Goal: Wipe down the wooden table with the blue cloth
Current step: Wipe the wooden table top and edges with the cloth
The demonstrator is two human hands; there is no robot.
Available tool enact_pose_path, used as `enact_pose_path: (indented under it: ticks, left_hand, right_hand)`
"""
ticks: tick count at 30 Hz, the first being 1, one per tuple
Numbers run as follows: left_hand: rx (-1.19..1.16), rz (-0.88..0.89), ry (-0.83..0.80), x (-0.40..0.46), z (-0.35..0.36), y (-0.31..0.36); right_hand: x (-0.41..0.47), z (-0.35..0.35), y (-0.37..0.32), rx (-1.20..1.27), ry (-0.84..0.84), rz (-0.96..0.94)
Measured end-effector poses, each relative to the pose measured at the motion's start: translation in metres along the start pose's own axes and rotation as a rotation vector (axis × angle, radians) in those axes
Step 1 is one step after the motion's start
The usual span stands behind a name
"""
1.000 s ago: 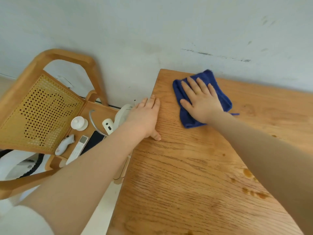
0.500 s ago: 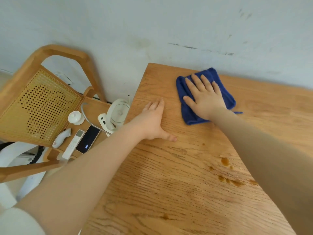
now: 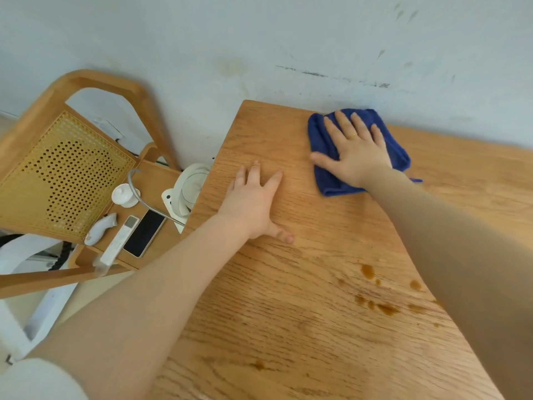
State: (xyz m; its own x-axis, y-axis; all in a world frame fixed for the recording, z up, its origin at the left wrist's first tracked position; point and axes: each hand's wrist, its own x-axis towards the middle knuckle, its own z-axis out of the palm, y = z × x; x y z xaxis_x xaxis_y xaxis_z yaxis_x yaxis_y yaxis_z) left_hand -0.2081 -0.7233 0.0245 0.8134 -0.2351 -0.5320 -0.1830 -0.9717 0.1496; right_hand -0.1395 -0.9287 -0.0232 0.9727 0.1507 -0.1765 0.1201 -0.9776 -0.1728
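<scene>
both hands [image 3: 356, 150] lay flat and open: right pressed the blue cloth [image 3: 323, 145]; brown spots [image 3: 375, 295] sat nearer, beside that forearm; left braced the surface [image 3: 274, 313].

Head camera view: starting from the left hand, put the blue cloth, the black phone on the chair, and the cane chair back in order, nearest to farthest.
Measured from the left hand, flat on the wooden table:
1. Blue cloth, to its right under the right hand.
2. Black phone, to its left on the chair seat; only a little farther than the cloth.
3. Cane chair back, farthest left.
</scene>
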Motion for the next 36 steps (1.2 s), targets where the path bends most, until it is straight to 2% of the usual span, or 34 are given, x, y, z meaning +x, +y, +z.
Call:
enact_pose_path:
  ticks: [5,9,13,15,18,21,24,27,30,33,36]
  left_hand:
    - [0.012,0.003,-0.004,-0.002,0.000,0.000]
    - [0.006,0.018,-0.010,0.002,-0.002,0.000]
    - [0.037,0.031,-0.002,0.007,0.002,-0.002]
    - [0.038,0.033,0.002,0.006,0.003,-0.003]
    - [0.042,0.031,-0.002,0.004,0.004,-0.002]
    - [0.031,0.031,-0.013,0.005,0.001,0.000]
    - [0.015,0.024,-0.023,0.007,-0.001,0.000]
    - [0.021,0.037,-0.021,0.010,0.003,-0.001]
    - [-0.003,0.045,-0.012,0.012,0.008,-0.005]
    - [-0.006,0.053,-0.014,0.011,0.010,-0.006]
    - [-0.022,0.044,-0.017,0.010,0.007,-0.005]
  right_hand:
    - [-0.052,0.010,-0.021,-0.014,0.005,-0.162]
    - [-0.032,0.003,-0.002,0.058,0.017,-0.247]
    - [0.013,-0.001,0.021,0.092,0.098,0.000]
    - [0.016,-0.003,0.017,0.073,0.098,0.059]
    - [-0.019,0.000,0.004,0.092,0.072,0.021]
    - [-0.069,0.009,-0.006,0.102,0.057,-0.119]
    - [-0.072,0.010,0.002,0.087,0.055,-0.225]
    - [-0.038,0.005,0.018,0.134,0.179,-0.082]
    - [-0.006,0.003,0.025,0.135,0.207,0.117]
    - [-0.016,0.003,0.018,0.118,0.179,0.147]
    - [-0.058,0.011,0.003,0.170,0.157,0.029]
